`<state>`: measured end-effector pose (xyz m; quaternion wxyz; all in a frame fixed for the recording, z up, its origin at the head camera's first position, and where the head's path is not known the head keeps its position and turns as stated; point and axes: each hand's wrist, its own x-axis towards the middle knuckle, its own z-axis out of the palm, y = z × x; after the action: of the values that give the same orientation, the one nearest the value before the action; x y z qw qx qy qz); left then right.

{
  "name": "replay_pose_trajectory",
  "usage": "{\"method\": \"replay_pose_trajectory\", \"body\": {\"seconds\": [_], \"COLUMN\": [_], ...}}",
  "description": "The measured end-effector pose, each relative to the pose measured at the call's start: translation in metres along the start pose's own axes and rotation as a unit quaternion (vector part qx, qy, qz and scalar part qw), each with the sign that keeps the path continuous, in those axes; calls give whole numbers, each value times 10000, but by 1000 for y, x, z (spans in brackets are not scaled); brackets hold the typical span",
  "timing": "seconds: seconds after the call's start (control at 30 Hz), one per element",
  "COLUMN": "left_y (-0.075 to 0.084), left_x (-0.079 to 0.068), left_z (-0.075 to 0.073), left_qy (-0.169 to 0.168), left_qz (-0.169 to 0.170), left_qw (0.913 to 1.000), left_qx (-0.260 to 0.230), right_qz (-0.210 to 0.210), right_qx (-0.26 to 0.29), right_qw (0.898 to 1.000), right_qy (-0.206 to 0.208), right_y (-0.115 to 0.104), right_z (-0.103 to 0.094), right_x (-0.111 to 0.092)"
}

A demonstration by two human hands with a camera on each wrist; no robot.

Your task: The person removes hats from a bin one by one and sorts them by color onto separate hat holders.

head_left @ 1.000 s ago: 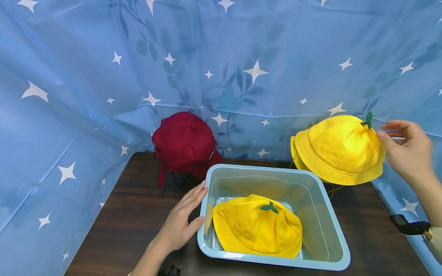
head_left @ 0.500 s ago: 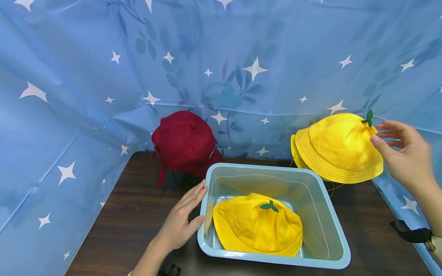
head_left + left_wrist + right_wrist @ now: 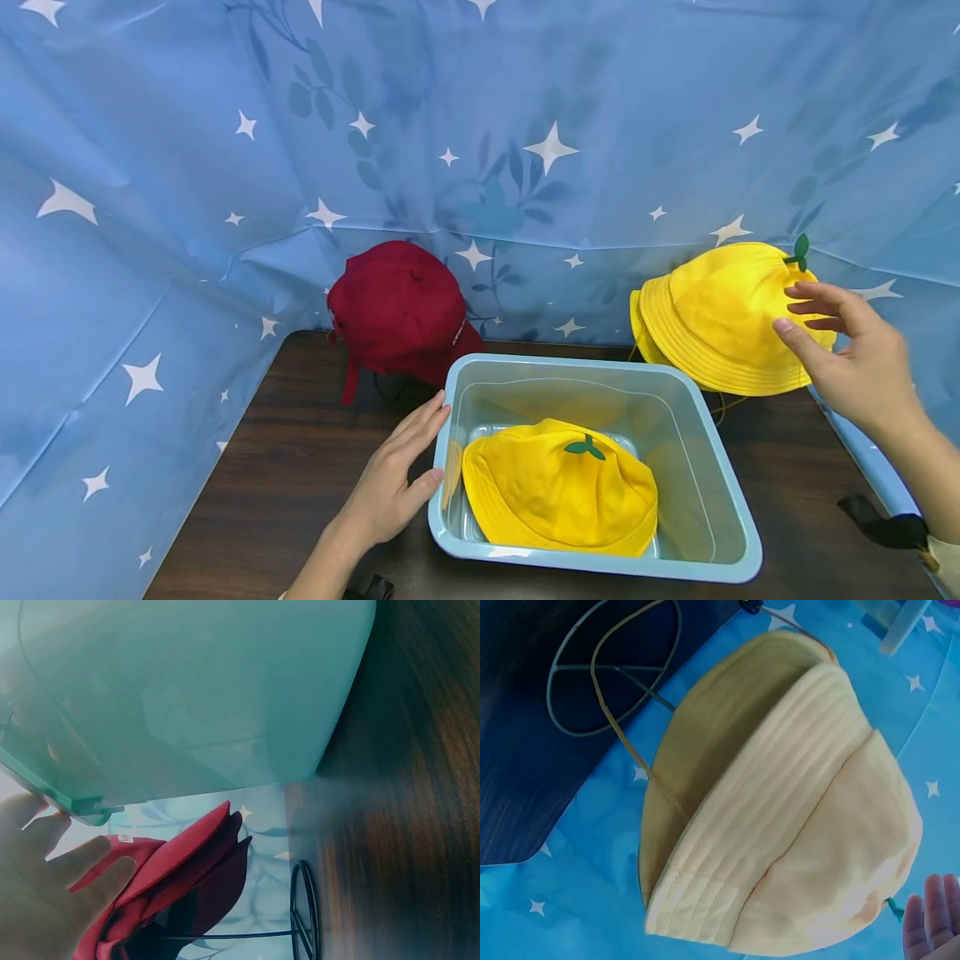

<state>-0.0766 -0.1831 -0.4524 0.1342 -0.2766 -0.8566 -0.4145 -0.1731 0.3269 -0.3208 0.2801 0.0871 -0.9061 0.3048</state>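
My left hand [image 3: 393,483] lies against the left wall of a light blue plastic bin [image 3: 600,568], fingers straight along its rim. Inside the bin is a yellow bucket hat [image 3: 555,492] with a green sprout on its crown. At the right, another yellow bucket hat [image 3: 735,325], also with a green sprout, sits raised on a wire stand [image 3: 619,669]. A second brim edge shows behind its front one; whether two hats are nested, I cannot tell. My right hand [image 3: 858,358] is beside this hat's crown, fingers loosely bent and spread, gripping nothing.
Behind the bin's left corner stands a dark red cap [image 3: 401,312]. Several red brims [image 3: 195,855] are stacked there over a black wire stand [image 3: 304,907], as the left wrist view shows. A blue starry curtain [image 3: 480,167] backs the dark wooden table [image 3: 247,500].
My right hand has moved left and slightly down, from the hat's right edge to in front of its crown's right side. The left hand, bin and hats stay put.
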Motion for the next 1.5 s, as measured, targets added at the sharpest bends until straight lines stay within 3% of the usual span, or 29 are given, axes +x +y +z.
{"method": "replay_pose_trajectory", "body": {"seconds": [0.2, 0.4, 0.73, 1.1, 1.5], "left_y": [1, 0, 3, 0, 0], "left_x": [0, 1, 2, 0, 1], "left_z": [0, 1, 0, 1, 1], "left_qy": [11, 36, 6, 52, 51], "left_qz": [-6, 20, -46, -13, 38], "left_qw": [10000, 10000, 10000, 10000, 10000], "left_qx": [-26, -16, -36, 21, 19], "right_qz": [-109, -574, -769, -1591, -2167], "right_qx": [83, 337, 401, 280, 256], "right_qw": [9998, 9975, 9935, 9820, 9665], "right_qy": [-120, -224, -736, -982, -1349], "right_y": [-3, -4, -14, -27, -39], "right_z": [3, 8, 17, 32, 46], "right_x": [-10, -18, -32, -45, -57]}}
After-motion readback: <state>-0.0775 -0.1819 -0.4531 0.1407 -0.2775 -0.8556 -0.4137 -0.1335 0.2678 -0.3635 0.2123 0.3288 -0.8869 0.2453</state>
